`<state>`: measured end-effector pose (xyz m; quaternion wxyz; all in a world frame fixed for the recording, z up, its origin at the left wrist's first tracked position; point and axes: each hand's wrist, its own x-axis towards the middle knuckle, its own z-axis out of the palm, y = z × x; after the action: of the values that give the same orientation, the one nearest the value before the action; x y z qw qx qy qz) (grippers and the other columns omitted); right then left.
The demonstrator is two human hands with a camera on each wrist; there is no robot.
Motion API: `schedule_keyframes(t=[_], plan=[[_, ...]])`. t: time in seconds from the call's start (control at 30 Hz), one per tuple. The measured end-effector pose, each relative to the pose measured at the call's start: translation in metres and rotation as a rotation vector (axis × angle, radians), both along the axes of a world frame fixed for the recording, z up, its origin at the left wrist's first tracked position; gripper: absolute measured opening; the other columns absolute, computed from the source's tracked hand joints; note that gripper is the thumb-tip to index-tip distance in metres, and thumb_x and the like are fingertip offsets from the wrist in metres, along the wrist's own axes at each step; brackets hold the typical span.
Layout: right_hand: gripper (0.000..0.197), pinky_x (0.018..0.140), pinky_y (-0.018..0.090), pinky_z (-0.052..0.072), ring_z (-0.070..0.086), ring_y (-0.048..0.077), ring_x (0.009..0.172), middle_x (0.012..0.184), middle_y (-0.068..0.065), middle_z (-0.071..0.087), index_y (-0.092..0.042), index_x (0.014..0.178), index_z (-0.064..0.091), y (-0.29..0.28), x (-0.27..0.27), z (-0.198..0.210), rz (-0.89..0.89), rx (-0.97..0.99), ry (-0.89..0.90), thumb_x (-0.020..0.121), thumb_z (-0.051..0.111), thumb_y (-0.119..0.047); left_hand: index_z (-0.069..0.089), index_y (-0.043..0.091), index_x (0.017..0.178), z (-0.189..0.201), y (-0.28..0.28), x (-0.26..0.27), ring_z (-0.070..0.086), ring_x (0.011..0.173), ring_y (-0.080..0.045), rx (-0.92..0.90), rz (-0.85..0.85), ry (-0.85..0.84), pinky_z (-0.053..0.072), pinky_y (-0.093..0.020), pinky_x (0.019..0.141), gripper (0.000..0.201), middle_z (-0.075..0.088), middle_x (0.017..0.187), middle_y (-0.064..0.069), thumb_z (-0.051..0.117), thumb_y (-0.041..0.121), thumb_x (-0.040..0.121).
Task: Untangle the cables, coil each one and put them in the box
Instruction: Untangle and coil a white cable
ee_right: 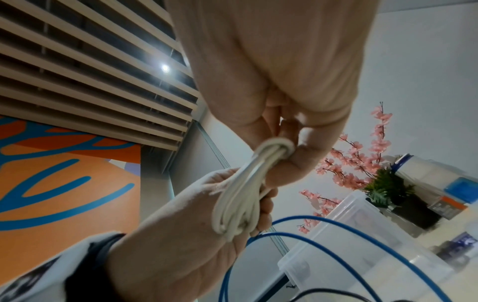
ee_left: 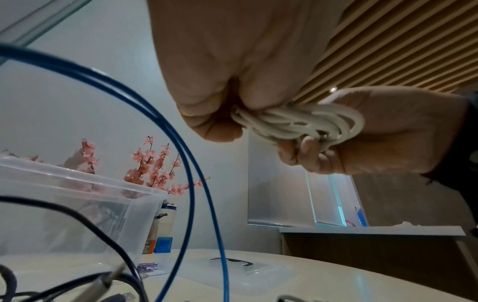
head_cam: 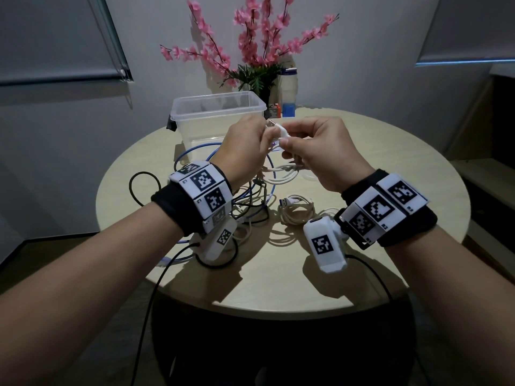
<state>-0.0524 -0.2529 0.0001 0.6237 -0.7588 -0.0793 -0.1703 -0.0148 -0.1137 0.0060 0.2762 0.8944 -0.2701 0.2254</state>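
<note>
Head view shows a white cable (head_cam: 281, 171) gathered into a loose bundle of several loops, its connector end sticking up between the two hands, above the round table (head_cam: 362, 168). Just behind the hands on that table stands a clear plastic box (head_cam: 217, 115), open-topped. Loops of blue cable (head_cam: 195, 151) and black cable (head_cam: 139, 188) lie tangled in front of the box, and a second white coil (head_cam: 296, 210) lies on the table nearer the person. Behind the box stand pink blossom branches (head_cam: 250, 45) and a bottle (head_cam: 288, 90) against a pale wall with drawn blinds; the wrist views show a slatted ceiling. Left hand (head_cam: 245, 146) has its fingers curled round one end of the white bundle; right hand (head_cam: 323, 151) pinches the other end with curled fingers.
</note>
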Motion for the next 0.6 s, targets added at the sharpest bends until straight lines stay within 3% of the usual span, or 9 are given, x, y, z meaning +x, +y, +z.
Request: schedule_keyframes(t=[0.17,0.27,0.33,0.4,0.5,0.6], plan=[[0.022,0.054,0.027,0.055,0.061,0.010,0.054,0.075,0.011,0.068,0.001,0.101,0.069,-0.003,0.001,0.003,-0.031,0.125,0.014,0.081,0.066,0.009,0.061,0.015,0.085,0.003,0.003,-0.001,0.044,0.056,-0.006,-0.035,-0.147,0.278,0.031,-0.016,0.048,0.019,0.051,0.065,0.006,0.059,0.032,0.092],[0.023,0.055,0.032,0.059,0.063,0.013,0.053,0.072,0.011,0.067,0.006,0.104,0.066,-0.004,-0.001,0.007,-0.036,0.148,0.010,0.082,0.064,0.011,0.061,0.016,0.087,0.003,0.003,-0.001,0.046,0.050,0.002,-0.050,-0.152,0.286,0.031,-0.011,0.046,0.010,0.050,0.063,0.010,0.061,0.025,0.091],[0.025,0.056,0.036,0.059,0.065,0.016,0.054,0.070,0.012,0.066,0.002,0.105,0.065,-0.006,-0.003,0.010,-0.027,0.170,0.008,0.081,0.065,0.010,0.060,0.012,0.087,0.003,0.002,-0.003,0.050,0.048,0.007,-0.120,-0.169,0.238,0.032,-0.008,0.047,0.011,0.052,0.065,0.008,0.059,0.022,0.093],[0.025,0.058,0.038,0.059,0.065,0.019,0.055,0.071,0.013,0.067,-0.004,0.102,0.066,-0.008,-0.003,0.013,-0.026,0.169,0.003,0.080,0.068,0.008,0.060,0.009,0.087,0.002,0.002,-0.002,0.051,0.055,0.002,-0.146,-0.157,0.161,0.036,-0.013,0.054,0.016,0.054,0.070,0.002,0.056,0.023,0.094],[0.021,0.067,0.043,0.057,0.065,0.019,0.055,0.073,0.012,0.070,-0.012,0.097,0.070,-0.008,-0.003,0.013,-0.023,0.129,0.004,0.081,0.070,0.003,0.059,0.006,0.092,0.000,0.001,0.001,0.048,0.072,-0.017,-0.115,-0.118,0.069,0.035,-0.027,0.063,0.019,0.051,0.071,0.005,0.053,0.023,0.095],[0.020,0.067,0.040,0.057,0.063,0.018,0.056,0.078,0.015,0.071,-0.005,0.100,0.071,-0.006,-0.001,0.008,-0.007,0.083,-0.003,0.083,0.067,0.003,0.053,0.003,0.099,-0.003,0.000,-0.001,0.046,0.076,-0.020,-0.085,-0.132,-0.012,0.028,-0.024,0.062,0.015,0.054,0.083,-0.003,0.048,0.016,0.096]])
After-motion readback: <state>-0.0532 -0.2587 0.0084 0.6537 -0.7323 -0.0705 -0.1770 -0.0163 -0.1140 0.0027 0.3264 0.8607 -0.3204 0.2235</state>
